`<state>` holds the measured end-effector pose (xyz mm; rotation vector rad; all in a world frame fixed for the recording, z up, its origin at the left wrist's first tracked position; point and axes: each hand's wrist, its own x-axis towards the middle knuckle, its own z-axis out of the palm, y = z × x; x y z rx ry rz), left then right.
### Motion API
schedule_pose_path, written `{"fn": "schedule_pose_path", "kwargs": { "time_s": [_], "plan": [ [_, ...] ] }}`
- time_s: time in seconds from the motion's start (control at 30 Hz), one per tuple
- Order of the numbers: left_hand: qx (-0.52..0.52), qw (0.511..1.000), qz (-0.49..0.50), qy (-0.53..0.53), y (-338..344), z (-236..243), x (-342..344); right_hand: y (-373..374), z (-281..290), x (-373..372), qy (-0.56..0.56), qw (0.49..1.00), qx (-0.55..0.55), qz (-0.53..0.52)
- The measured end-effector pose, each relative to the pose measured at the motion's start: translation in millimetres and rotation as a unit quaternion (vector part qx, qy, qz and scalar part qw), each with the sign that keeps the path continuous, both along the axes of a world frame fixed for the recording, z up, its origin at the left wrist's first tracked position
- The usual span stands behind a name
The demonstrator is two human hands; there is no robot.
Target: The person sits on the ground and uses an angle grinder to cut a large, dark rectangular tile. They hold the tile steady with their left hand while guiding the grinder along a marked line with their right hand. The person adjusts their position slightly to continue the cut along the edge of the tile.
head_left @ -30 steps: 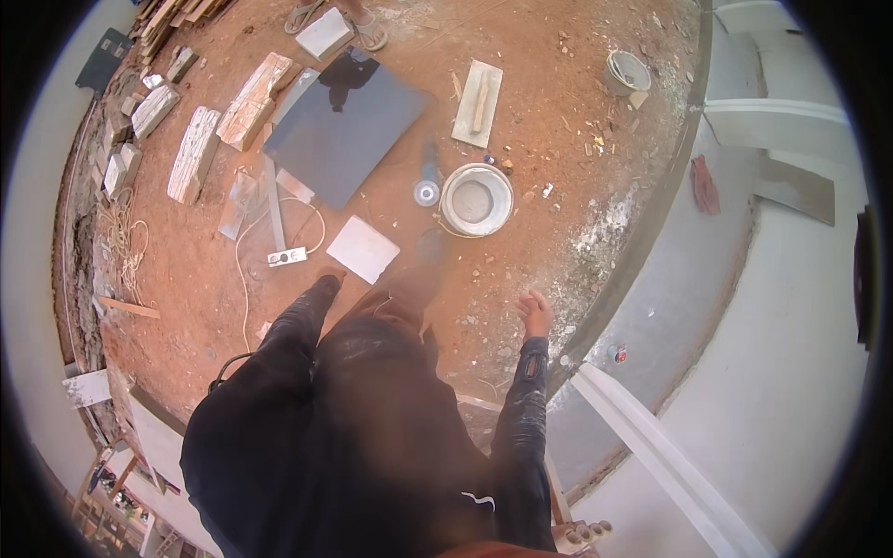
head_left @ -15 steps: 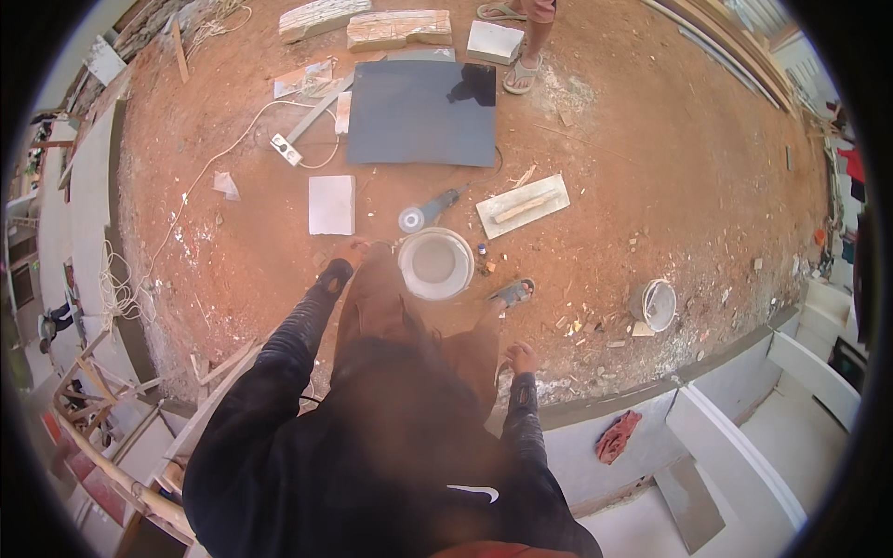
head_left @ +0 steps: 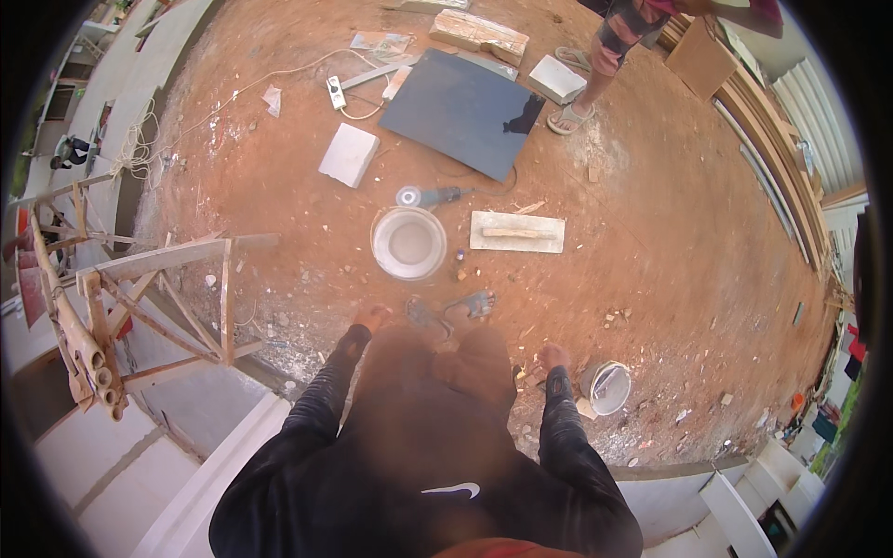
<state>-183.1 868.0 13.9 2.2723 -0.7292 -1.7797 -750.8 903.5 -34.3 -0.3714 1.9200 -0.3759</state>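
My left hand [head_left: 376,317] hangs beside my left knee, slightly blurred, its fingers loosely apart with nothing seen in them. My right hand [head_left: 553,357] hangs at my right side, near a small white bucket [head_left: 609,389] but apart from it; its fingers are too indistinct to read. In front of my sandalled feet stands a round white bucket [head_left: 379,251] with greyish contents. Just beyond it lies an angle grinder [head_left: 433,196] with a pale disc. To its right, a plastering float [head_left: 549,234] rests with its wooden handle up.
A dark glossy panel [head_left: 456,112] lies ahead, beside a white block [head_left: 349,155] and a power strip [head_left: 336,92]. Another person's leg [head_left: 605,70] stands at the far right near a pale block [head_left: 558,80]. A wooden frame [head_left: 228,298] stands to the left; long boards [head_left: 777,149] lie to the right.
My view has turned and shifted, so the panel and bucket appear rotated. Both my feet now show behind the bucket, and my right hand is closer to the small bucket.
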Motion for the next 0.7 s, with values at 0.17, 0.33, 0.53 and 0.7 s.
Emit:
{"fn": "schedule_pose_path", "kwargs": {
  "time_s": [0.17, 0.33, 0.53, 0.7],
  "plan": [
    [0.049, 0.987, -0.134, -0.074, 49, 5, -50, -56, -48, 22, 0.195, 0.934, -0.023, 0.298],
    [0.181, 0.98, -0.072, -0.027, 91, 36, -110, -192, -71, 131, 0.116, 0.873, -0.085, 0.466],
    [0.232, 0.934, 0.01, -0.27, 80, -80, -183, -345, -337, 249, 0.112, 0.742, -0.194, 0.632],
    [0.229, 0.919, 0.105, -0.304, 82, -77, -202, -418, -436, 352, 0.267, 0.545, -0.432, 0.667]
  ]
}}
